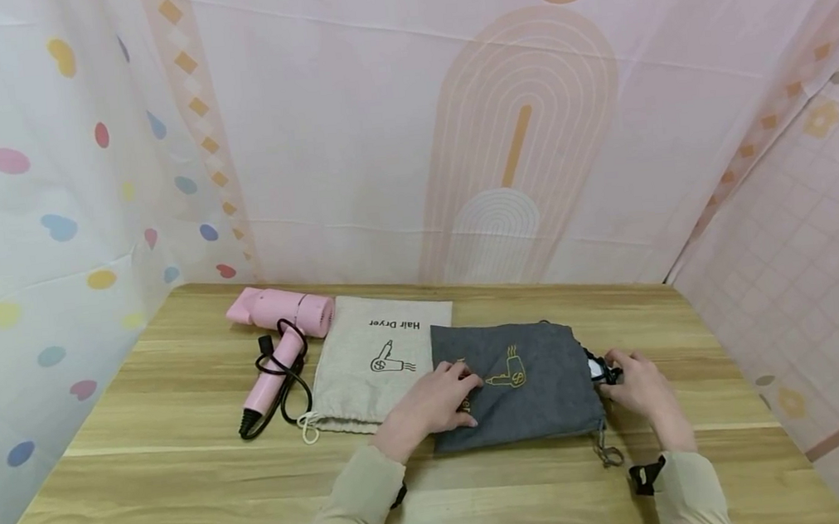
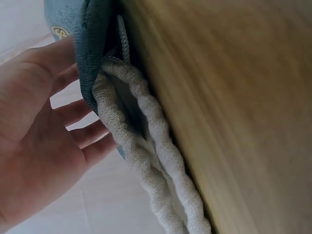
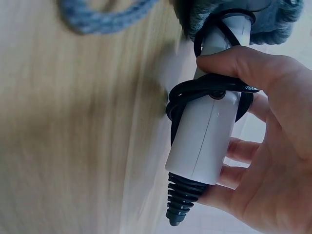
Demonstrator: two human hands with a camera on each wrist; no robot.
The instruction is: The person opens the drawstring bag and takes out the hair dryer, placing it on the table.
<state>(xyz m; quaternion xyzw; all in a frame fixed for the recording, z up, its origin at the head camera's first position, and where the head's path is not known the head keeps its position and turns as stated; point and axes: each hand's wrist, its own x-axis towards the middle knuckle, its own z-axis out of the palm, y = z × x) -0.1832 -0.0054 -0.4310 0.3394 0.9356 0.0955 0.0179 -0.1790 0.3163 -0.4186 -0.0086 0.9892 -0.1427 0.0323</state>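
A dark grey drawstring bag (image 1: 545,409) with a yellow hair dryer print lies on the table, partly overlapping a beige bag. My left hand (image 1: 435,402) rests on its closed left end, thumb and fingers spread over the cloth. From the mouth at the right sticks the white handle (image 3: 207,131) of a hair dryer, black cord (image 3: 204,90) wound around it. My right hand (image 1: 644,392) grips this handle, thumb on one side and fingers on the other. The dryer's head is hidden inside the grey bag.
The beige drawstring bag (image 1: 358,375), printed "Hair Dryer", lies left of the grey one. Beside it is a pink hair dryer (image 1: 285,311) with a black cord. A grey drawstring loop (image 1: 611,455) hangs from the grey bag's front corner. Curtains (image 1: 320,154) enclose the wooden table (image 1: 186,499).
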